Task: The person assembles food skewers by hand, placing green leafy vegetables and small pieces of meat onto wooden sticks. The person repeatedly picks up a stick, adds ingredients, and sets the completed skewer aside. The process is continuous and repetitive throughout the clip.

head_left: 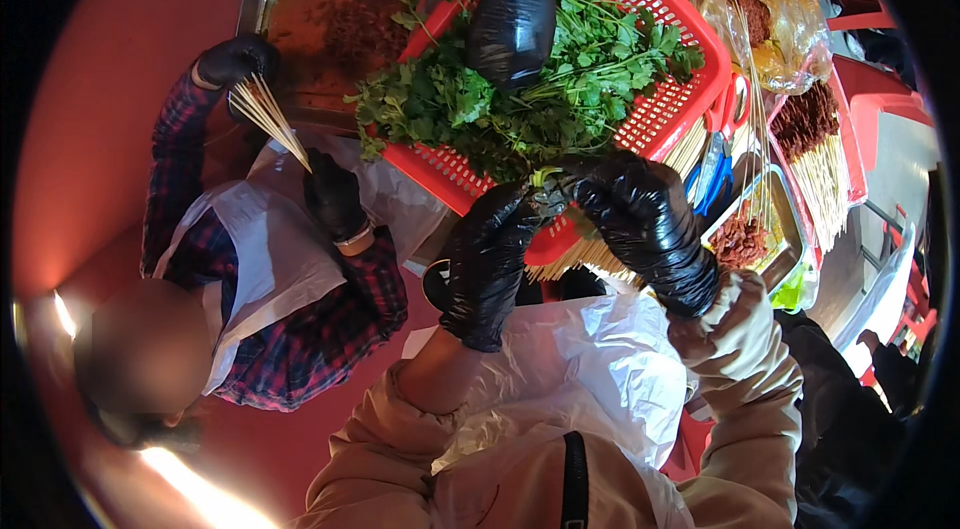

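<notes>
Both my hands wear black plastic gloves and meet at the near side of a red perforated plastic basket (442,172). My left hand (491,259) and my right hand (637,221) pinch a small folded bunch of green coriander stems (546,175) between their fingertips. Part of the bunch is hidden by my gloves. Loose coriander (600,63) is heaped in the basket just beyond my hands. From the far side, another person's black-gloved hand (514,26) reaches into that heap.
At left, a co-worker's gloved hands (334,195) hold wooden skewers (270,116) beside a metal tray (255,15). To the right are red-handled scissors (726,108), blue-handled scissors (711,176), a metal tray with dark red meat (739,240) and loaded skewers (806,127).
</notes>
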